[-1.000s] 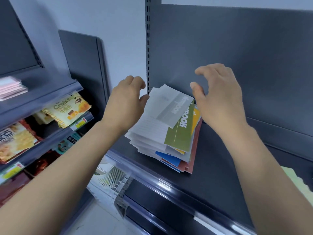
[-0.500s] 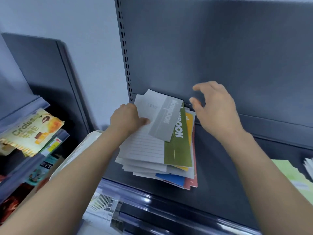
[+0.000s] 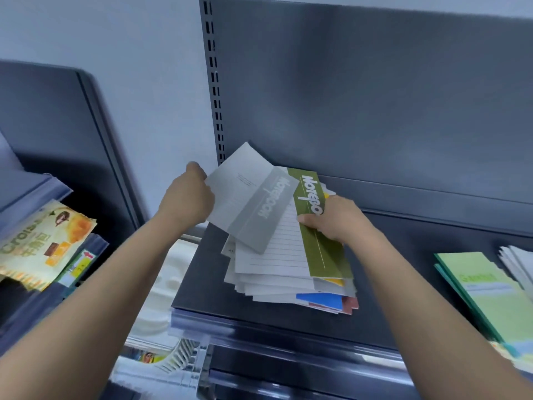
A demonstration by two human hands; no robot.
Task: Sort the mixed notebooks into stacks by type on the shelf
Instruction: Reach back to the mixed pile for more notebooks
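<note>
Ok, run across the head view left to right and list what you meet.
Croissant packet → left hand → grey notebook → green notebook → right hand → light green notebooks, all but the packet on the dark shelf.

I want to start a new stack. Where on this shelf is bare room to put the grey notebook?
Bare shelf lies between the mixed pile and the green notebooks at right. A narrower strip runs left of the pile, to the shelf's edge. The far right is crowded with stacks.
</note>
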